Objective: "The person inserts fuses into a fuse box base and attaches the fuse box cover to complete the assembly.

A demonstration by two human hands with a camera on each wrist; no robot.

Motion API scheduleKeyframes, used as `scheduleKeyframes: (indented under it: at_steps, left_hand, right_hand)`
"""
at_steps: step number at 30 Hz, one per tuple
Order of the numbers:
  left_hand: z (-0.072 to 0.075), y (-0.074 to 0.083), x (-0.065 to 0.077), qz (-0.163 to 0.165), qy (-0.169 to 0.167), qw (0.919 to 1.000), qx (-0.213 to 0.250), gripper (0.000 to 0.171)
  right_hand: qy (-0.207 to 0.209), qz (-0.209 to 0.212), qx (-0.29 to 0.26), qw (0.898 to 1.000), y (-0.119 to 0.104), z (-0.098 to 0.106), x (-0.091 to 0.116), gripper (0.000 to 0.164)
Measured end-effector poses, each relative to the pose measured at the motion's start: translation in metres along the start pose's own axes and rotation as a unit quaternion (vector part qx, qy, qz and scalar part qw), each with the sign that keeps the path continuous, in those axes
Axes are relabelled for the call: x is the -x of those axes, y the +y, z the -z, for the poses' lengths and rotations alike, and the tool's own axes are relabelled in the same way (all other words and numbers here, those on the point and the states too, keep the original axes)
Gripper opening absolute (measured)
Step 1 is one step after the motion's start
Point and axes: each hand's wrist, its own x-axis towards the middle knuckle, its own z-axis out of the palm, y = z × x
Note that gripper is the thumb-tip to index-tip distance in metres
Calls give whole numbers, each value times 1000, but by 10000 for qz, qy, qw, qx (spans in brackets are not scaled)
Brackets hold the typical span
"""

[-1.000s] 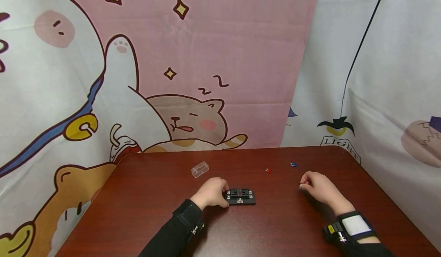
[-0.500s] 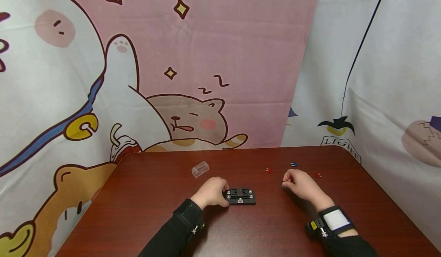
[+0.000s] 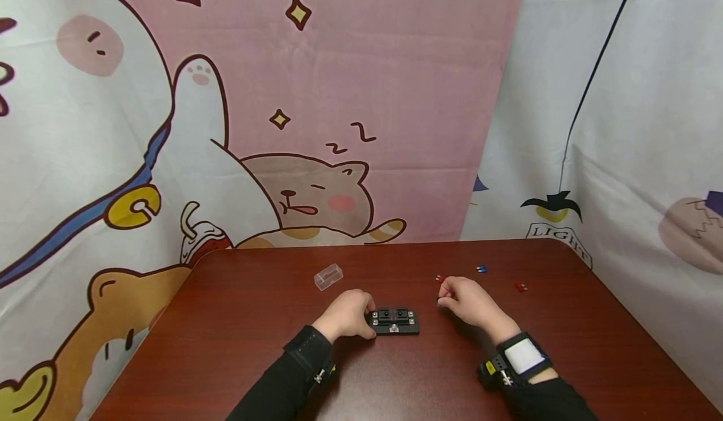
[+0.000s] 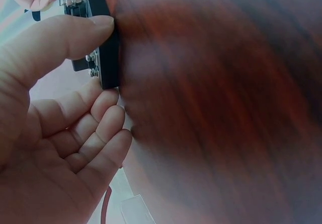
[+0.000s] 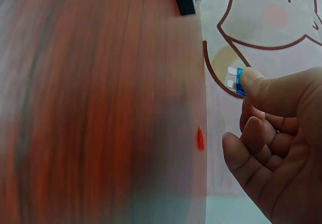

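Note:
My left hand (image 3: 346,315) grips the left end of a black fuse block (image 3: 395,330) on the table. In the left wrist view its thumb presses one edge of the block (image 4: 109,58), and the fingers curl by the end. The block carries dark sockets and several metal screw terminals. Right of it, my right hand (image 3: 473,303) pinches a blue blade fuse (image 5: 240,81) between thumb and index finger. Its two flat metal prongs point away from the fingers, as the right wrist view shows. A red blade fuse (image 3: 439,278) lies just beyond the right fingertips, partly covered by them.
Another blue blade fuse (image 3: 481,269) lies farther back, and a red one (image 3: 521,287) is to the right. A small clear plastic box (image 3: 328,277) stands behind my left hand. Past the brown table's (image 3: 226,346) far edge hangs a cartoon-printed cloth (image 3: 429,95).
My right hand has moved left across the table toward the fuse block, uncovering the red fuse on the right. The left hand and the block have stayed in place.

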Motion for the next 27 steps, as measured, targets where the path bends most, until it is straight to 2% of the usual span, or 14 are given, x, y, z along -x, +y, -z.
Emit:
scheduleKeyframes:
  at_steps: [12,18,21,27]
  left_hand:
    - [-1,0,-1,13,12,10000,11,41]
    - [0,0,0,-83,101,9999,-49,40]
    - [1,0,0,-112,113,9999,-31,40]
    - [1,1,0,-67,89,9999,71,39]
  right_hand:
    - [-5,400,15,9992,-20,-16,-11,20]
    - [67,594,-48,9982,-29,-20,-13,19]
    - [103,636,-78,9979,-33,-22,-15,19]
    - [-77,518,-161,9985,-40,-29,-20,17]
